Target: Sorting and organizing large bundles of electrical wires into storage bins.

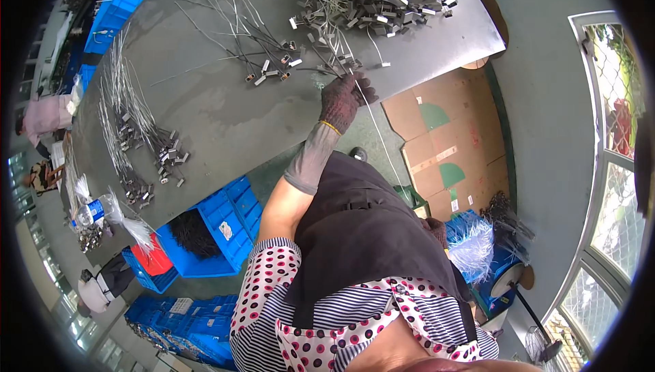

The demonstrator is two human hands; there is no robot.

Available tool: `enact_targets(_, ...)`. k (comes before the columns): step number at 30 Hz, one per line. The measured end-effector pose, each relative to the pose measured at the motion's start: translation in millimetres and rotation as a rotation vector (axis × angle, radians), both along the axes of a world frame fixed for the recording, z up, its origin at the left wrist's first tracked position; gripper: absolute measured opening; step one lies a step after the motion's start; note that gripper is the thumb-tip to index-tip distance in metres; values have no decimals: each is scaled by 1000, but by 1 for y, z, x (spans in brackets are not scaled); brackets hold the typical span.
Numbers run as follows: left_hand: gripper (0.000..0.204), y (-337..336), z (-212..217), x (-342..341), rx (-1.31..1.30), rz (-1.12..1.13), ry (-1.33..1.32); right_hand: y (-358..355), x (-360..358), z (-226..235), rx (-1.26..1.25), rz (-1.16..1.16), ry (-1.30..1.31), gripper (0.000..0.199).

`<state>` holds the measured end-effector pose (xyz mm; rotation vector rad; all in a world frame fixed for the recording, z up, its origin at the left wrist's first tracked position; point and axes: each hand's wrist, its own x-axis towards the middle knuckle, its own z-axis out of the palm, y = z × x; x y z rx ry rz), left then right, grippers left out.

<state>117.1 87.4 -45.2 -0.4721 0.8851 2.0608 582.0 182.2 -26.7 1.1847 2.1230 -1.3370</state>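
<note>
My left hand (340, 104), in a dark reddish knit glove with a grey sleeve cover, is at the near edge of the grey metal table (225, 120). Its fingers are closed on a thin pale wire (377, 133), which runs down past my apron toward my right side. Only a bit of my right hand (435, 230), in a similar glove, shows beyond the apron; its fingers are hidden. Just past my left hand lie several loose wires with small block ends (276, 66). A large heap of such wires with grey and white blocks (382, 4) covers the far right.
More bundled wires (129, 126) lie on the table's left, near a plastic bottle (92, 213). Blue crates (228, 225) stand below the table; one holds dark pieces. Flattened cardboard (447, 137) covers floor at right, near a bundle of clear strands (471, 249). Other people are at far left.
</note>
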Motion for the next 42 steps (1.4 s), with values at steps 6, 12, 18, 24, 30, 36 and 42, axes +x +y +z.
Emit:
enact_targets(6,29,-19,49,-24,76,121,279,14,-7,-30,-15,-95,16,35)
enact_targets(12,28,-101,26,-45,-217,177,433,25,-22,-82,69,171,-113,49)
enact_targets(18,29,-72,51,-13,-248,233,460,24,-201,-132,89,311,224,49)
enact_targets(24,26,-122,38,-22,-172,367,299,30,-238,-157,113,342,343,50)
enact_targets(30,27,-159,69,-46,-172,566,297,33,-244,-158,166,263,400,50)
enact_targets(36,26,-177,48,-31,-252,552,341,32,-228,-141,219,172,437,51)
enact_targets(42,27,-186,28,-20,-53,407,268,21,-196,-109,273,55,464,52)
